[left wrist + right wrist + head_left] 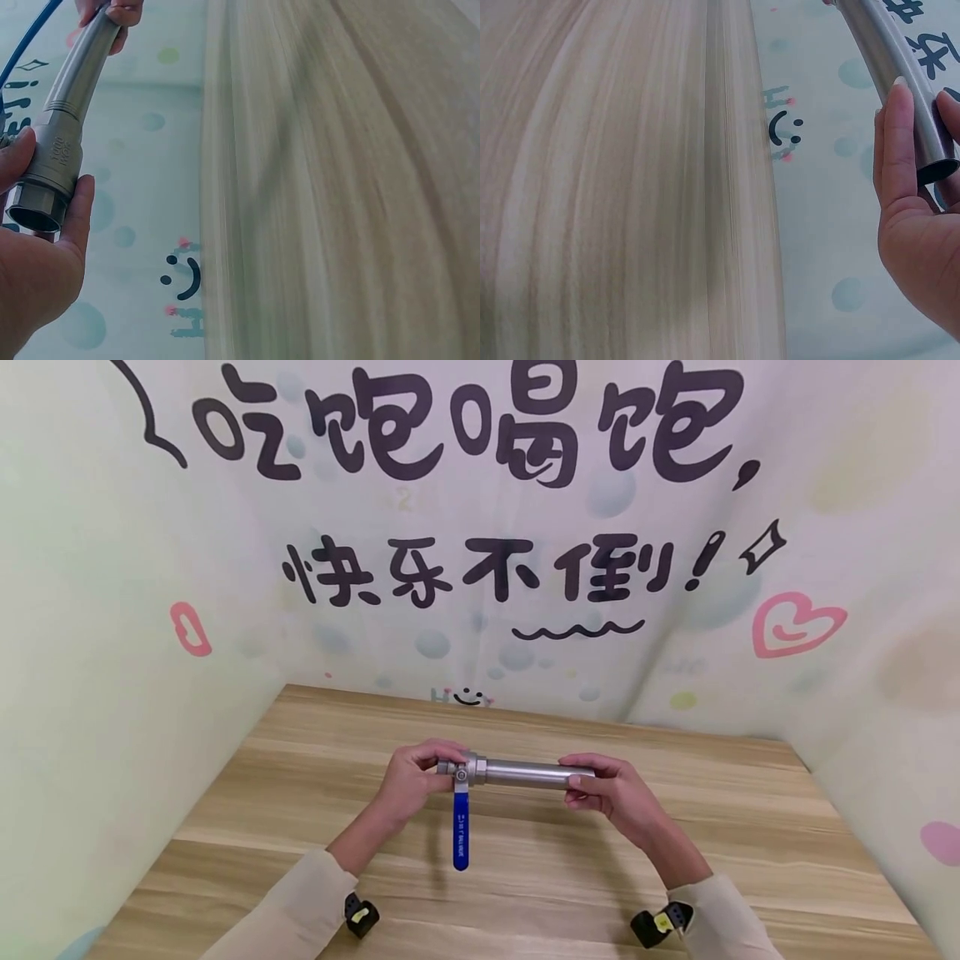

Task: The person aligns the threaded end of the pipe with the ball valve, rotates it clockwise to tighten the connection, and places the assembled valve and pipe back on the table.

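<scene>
A metal ball valve [471, 768] with a long blue lever handle [461, 831] is held level above the table, joined in line to a straight steel pipe [528, 773]. My left hand [408, 781] grips the valve body at its left end, thumb on the near side. The right hand [618, 789] pinches the pipe's free right end between thumb and fingers. In the left wrist view the valve's hexagonal open end [36, 206] faces the camera. The pipe's open round end [937, 171] shows beside the right fingers [900, 142]. From the valve the lever points toward me.
Beneath the hands lies a wood-grain table [525, 885], with shadows of the arms and the lever on it. A printed white curtain [465, 510] with dark lettering stands behind its back edge and along both sides.
</scene>
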Tool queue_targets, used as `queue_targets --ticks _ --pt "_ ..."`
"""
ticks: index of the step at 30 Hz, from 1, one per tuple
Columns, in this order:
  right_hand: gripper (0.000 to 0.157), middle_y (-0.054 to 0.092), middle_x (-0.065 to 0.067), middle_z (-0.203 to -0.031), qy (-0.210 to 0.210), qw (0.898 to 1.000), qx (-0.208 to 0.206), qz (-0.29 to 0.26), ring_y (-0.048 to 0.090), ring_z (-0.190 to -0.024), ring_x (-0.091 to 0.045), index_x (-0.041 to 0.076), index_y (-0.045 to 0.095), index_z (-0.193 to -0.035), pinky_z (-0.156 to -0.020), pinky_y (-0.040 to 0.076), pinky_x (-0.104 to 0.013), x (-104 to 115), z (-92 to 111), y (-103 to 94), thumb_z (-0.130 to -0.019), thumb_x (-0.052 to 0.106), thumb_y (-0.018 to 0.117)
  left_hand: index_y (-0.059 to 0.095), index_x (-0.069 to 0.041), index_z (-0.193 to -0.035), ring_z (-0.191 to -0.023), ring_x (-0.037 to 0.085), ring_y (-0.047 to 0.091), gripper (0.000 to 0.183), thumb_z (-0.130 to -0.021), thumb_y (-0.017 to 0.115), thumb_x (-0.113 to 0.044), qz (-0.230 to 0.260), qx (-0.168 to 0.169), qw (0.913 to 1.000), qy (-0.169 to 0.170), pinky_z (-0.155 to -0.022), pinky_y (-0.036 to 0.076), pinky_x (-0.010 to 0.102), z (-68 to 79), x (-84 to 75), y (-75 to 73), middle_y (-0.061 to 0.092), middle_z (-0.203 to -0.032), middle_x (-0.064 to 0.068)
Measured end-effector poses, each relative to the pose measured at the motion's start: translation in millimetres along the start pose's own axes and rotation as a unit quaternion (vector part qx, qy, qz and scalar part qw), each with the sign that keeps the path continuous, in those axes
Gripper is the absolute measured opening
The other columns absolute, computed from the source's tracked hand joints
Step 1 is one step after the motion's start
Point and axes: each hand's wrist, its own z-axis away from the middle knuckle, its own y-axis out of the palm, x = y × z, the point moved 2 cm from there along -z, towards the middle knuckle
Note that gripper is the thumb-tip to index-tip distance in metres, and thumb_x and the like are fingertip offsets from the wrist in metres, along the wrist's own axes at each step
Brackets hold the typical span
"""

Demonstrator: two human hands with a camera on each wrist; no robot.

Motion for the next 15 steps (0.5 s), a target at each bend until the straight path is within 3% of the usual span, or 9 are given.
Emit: queue_targets --ticks 15 --pt "0.040 0.058 -0.011 -0.113 0.008 1.000 -0.006 -0.003 0.069 -0.087 -0.020 -0.012 0.052 -0.124 -0.083 0.056 -0.035 -1.6 0.6 -0.5 -0.092 0.008 0.064 0.072 0.005 -0.093 -0.105 0.022 0.063 0.025 -0.070 0.074 0.013 -0.002 0.003 1.0000 -0.003 -0.090 0.049 0.037 0.8 1.1 1.8 0.069 -0.113 0.017"
